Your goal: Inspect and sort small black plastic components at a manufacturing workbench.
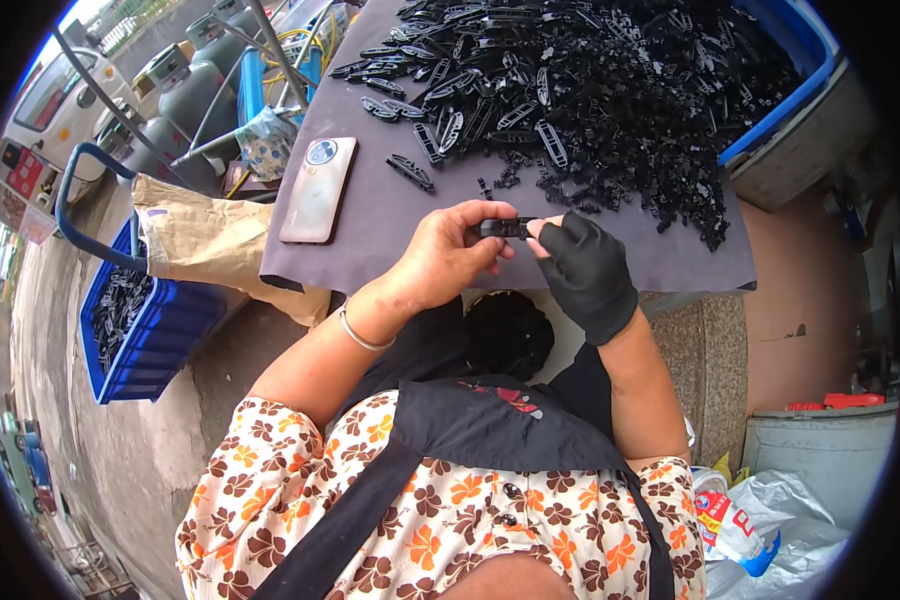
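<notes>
Blue crate (160,340) half-filled with glossy black plastic parts. Bare left hand (440,255) and black-gloved right hand (585,270) pinching a small black clip (503,228) above the grey mat (390,215), near the heaped parts (590,90).

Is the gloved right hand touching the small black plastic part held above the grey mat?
Touching. The head view shows the right hand pinching one end of the black plastic part, with the left hand gripping the other.

Floral orange-and-brown short-sleeved blouse under a black apron (490,425); silver bangle (358,335) at left wrist; black glove (588,272) on right.
</notes>
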Demonstrator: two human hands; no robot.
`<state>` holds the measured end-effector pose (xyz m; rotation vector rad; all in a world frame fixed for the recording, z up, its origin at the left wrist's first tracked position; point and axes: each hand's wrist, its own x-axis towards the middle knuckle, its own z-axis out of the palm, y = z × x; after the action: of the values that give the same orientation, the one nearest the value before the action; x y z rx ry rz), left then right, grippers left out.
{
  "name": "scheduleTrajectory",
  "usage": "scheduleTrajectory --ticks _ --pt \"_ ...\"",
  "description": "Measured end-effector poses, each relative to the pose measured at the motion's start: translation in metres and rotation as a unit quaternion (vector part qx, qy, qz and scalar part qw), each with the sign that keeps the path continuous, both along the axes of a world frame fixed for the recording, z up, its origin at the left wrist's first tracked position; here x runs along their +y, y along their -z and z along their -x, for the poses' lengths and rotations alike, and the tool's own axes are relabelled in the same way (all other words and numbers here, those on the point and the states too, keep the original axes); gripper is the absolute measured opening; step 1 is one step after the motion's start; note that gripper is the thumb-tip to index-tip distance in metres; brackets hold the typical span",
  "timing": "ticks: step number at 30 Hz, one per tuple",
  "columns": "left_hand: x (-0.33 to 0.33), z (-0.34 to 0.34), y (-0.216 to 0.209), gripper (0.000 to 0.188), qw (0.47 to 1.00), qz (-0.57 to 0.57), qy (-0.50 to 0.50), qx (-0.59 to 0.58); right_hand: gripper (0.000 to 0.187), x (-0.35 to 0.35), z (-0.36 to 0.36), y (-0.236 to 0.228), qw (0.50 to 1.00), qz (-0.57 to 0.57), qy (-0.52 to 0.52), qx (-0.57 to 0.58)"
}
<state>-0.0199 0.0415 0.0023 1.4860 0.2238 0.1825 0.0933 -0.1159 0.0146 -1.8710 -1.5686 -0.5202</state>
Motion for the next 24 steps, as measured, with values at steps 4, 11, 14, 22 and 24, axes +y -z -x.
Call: scheduleTrajectory --ticks 4,11,14,22,24 --pt "-0.006 0.003 -0.01 0.03 0.999 -0.04 0.013 0.007 0.017 -0.003 0.002 -0.001 1.0 0.009 0.001 -0.02" --pt "-0.011 0.005 0.003 0.029 0.995 -0.007 -0.057 -0.083 0.01 -0.004 0.013 0.002 0.974 -0.018 0.086 0.207" --pt "-0.02 0.007 0.012 0.028 0.978 -0.105 -0.091 -0.158 0.007 -0.002 0.016 0.009 0.848 -0.035 0.035 0.528" --pt "-0.03 0.009 0.007 0.031 0.882 -0.351 -0.134 -0.286 0.015 0.003 0.03 0.007 0.728 -0.062 -0.061 0.68" --pt "-0.025 0.009 0.013 0.03 0.893 -0.33 -0.133 -0.277 0.013 0.002 0.03 0.007 0.73 -0.051 -0.062 0.679"
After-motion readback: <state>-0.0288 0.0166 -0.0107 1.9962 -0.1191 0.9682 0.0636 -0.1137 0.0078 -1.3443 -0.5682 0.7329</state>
